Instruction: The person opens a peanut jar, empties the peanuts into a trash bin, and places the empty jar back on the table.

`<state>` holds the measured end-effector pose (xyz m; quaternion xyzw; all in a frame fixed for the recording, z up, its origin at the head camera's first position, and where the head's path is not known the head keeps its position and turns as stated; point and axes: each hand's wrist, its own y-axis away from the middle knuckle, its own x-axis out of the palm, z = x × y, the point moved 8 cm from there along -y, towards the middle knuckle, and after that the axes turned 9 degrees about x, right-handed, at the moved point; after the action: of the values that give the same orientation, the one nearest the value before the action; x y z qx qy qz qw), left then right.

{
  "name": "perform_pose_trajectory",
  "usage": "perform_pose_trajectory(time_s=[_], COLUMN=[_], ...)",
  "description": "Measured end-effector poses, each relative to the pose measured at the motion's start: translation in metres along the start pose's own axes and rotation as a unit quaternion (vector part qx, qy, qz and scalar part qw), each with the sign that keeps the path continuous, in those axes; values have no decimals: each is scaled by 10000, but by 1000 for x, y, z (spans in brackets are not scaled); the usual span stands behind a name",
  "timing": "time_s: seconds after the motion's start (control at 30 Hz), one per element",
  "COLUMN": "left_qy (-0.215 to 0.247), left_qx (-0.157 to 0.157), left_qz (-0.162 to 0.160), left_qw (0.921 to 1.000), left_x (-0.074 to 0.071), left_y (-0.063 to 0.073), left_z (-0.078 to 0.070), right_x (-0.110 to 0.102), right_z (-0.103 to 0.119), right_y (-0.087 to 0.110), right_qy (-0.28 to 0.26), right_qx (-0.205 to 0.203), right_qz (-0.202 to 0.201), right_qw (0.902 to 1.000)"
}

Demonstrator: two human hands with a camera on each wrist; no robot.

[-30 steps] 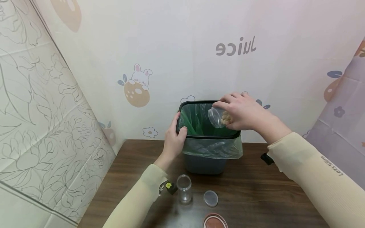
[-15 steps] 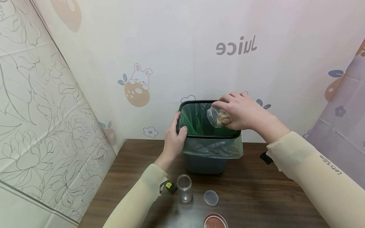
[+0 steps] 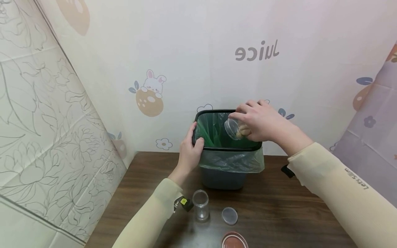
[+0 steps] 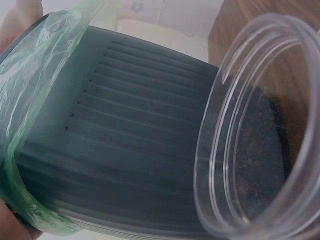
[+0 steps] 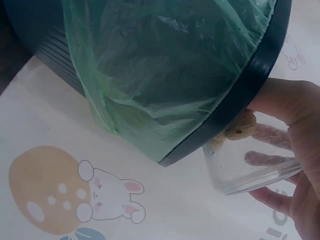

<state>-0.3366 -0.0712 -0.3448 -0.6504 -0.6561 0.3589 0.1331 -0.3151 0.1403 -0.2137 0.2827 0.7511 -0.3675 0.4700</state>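
A dark trash can (image 3: pixel 223 179) with a green plastic liner (image 3: pixel 231 162) folded over its black rim stands on the table. My left hand (image 3: pixel 190 151) grips the rim at its near left corner, thumb toward the front. Over the can's right side, my right hand (image 3: pixel 263 123) holds a clear plastic jar (image 3: pixel 231 128) tipped on its side, mouth toward the left and over the liner. Tan, lumpy pieces (image 5: pixel 241 125) lie inside that jar; their kind is unclear. The can's bottom is hidden from view.
A second clear jar (image 3: pixel 201 206) stands upright in front of the can, near my left wrist. Right of it lies a translucent round lid (image 3: pixel 230 216). A red round thing (image 3: pixel 234 241) is cut off at the lower edge. Patterned cloth hangs behind the table (image 3: pixel 279 206).
My right hand has shifted slightly left with the tipped jar. The tan pieces inside have moved about, and fewer show now. My left hand has stayed on the rim.
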Motion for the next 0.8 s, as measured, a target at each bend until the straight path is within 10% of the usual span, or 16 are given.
perform_pose_trajectory(time_s=[0.8], left_qy=[50], left_qx=[-50], left_qz=[30], left_qw=[10000], left_x=[0], left_y=[0], left_z=[2], right_x=[3], right_z=[20], right_y=[-10], right_qy=[723], right_qx=[-412], right_qz=[89], right_qw=[9965])
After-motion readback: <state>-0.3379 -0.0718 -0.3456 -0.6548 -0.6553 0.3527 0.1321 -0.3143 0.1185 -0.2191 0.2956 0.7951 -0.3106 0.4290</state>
